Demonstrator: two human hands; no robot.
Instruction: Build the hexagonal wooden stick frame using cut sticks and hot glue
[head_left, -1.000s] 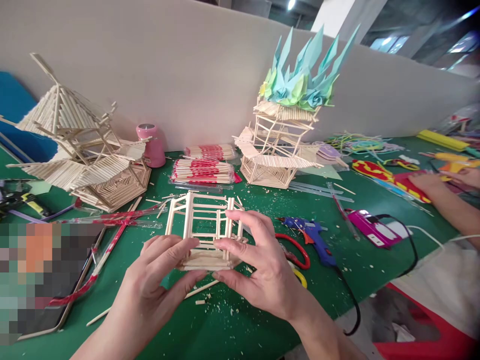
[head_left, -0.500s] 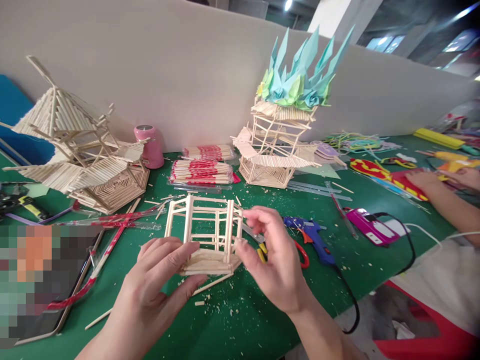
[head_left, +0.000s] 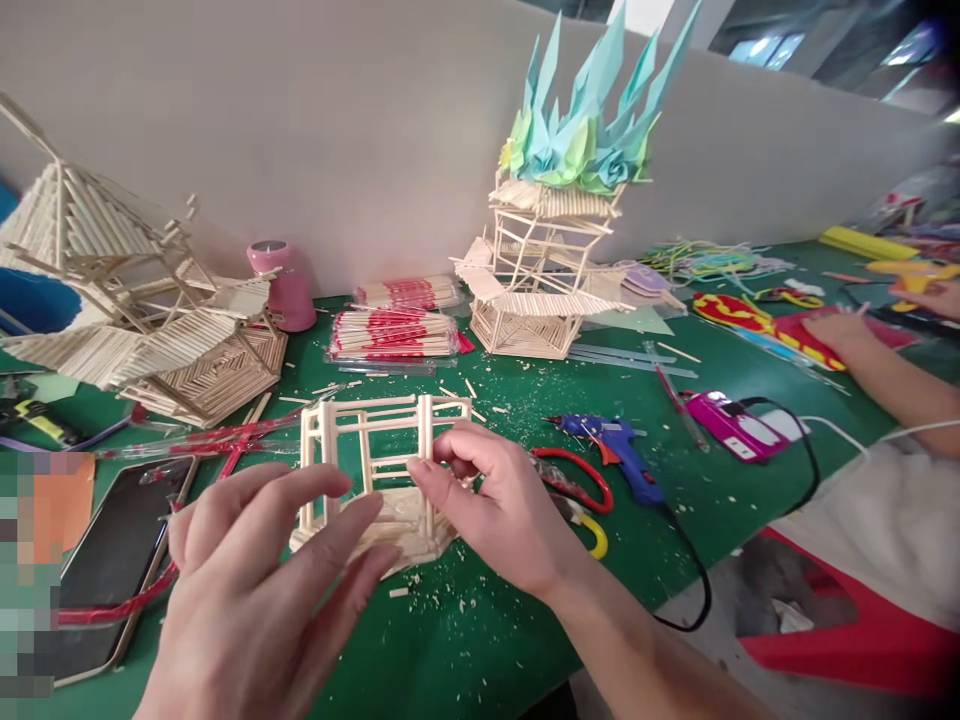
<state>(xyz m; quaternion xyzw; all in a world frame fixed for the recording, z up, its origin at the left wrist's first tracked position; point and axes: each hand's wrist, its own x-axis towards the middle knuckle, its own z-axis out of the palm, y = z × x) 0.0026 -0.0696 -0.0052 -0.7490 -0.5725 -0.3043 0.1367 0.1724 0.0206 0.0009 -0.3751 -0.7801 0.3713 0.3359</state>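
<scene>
A small open frame of wooden sticks [head_left: 379, 470] stands on the green table [head_left: 480, 640], right in front of me. My right hand [head_left: 499, 510] grips it from the right, thumb and fingers closed round its near right post and base. My left hand [head_left: 255, 590] hovers at its left side with the fingers spread; the fingertips are close to the frame's base, and whether they touch it I cannot tell.
A large stick pagoda [head_left: 142, 310] stands at left, another with paper cranes on top [head_left: 551, 260] at the back. Packs of sticks [head_left: 394, 335], a pink cup [head_left: 281, 285], a blue glue gun [head_left: 611, 445], scissors [head_left: 574, 480], a phone [head_left: 112, 560]. Another person's arm [head_left: 877, 365] at right.
The frame has shifted left and turned. My right hand, loose a moment ago, has closed on its right side. My left hand has let go and come away with its fingers spread.
</scene>
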